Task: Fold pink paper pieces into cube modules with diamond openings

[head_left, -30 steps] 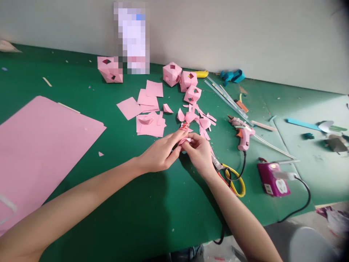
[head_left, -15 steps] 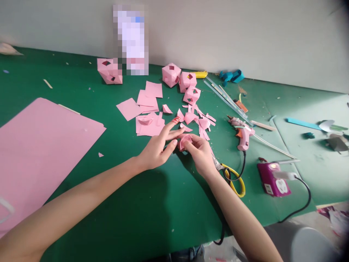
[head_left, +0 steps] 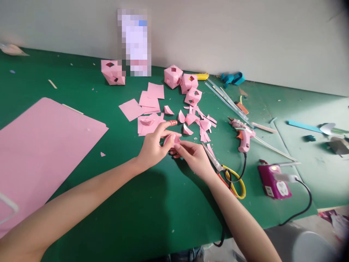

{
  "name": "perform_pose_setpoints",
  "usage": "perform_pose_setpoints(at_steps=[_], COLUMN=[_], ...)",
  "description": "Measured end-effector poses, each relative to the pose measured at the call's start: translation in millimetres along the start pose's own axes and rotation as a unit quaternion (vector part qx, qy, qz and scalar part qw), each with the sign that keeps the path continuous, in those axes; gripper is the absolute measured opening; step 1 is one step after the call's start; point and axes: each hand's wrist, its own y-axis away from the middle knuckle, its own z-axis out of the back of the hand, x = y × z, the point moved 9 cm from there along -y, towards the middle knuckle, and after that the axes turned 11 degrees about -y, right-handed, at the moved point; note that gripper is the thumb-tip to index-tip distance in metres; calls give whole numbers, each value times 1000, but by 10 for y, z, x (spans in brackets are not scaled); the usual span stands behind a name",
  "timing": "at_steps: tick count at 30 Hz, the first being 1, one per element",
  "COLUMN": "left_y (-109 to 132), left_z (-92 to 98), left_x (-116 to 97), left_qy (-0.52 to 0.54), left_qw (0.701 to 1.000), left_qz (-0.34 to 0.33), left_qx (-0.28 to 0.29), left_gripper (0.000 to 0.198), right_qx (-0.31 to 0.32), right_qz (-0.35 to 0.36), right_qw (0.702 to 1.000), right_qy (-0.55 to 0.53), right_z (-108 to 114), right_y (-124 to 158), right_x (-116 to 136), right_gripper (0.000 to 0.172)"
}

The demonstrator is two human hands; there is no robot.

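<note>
Between my two hands is a small curved piece of pink paper (head_left: 169,139), partly covered by the fingers. My left hand (head_left: 154,146) pinches it with the thumb, its index finger stretched out to the right. The thumb and fingers of my right hand (head_left: 196,156) grip the paper's right edge. Just beyond the hands lie several curled pink paper petals (head_left: 187,129) and cut pink strips (head_left: 205,136). A stack of square pink sheets (head_left: 149,100) lies farther back, with a curled piece on the nearest sheet.
Folded pink paper polyhedra (head_left: 173,76) stand near the wall. Scissors (head_left: 218,166) lie beside my right wrist, a pink glue gun (head_left: 245,136) beyond them. A purple power socket (head_left: 274,181) with a cord sits at right. A large pink sheet (head_left: 54,142) covers the left.
The pink paper piece has moved left, from my right hand to between both hands. My left thumb has closed onto it. The view has shifted slightly.
</note>
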Motion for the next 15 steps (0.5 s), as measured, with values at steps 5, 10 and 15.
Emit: perform_pose_setpoints(at_steps=[5,10,15], left_y=[-26,-14,-18], left_z=[-4,-72,-81], left_x=[34,24,63], left_qy=[15,9,37], left_qw=[1000,999,998], left_qz=[26,23,31], left_qx=[2,43,40], left_gripper=[35,45,47], right_qx=[-91,-96,-99], right_qz=[104,161,155], right_qw=[970,936,941], right_qy=[199,299,283], right_z=[130,109,119], right_y=[59,78,86], right_x=[187,266,262], right_gripper=[27,25,27])
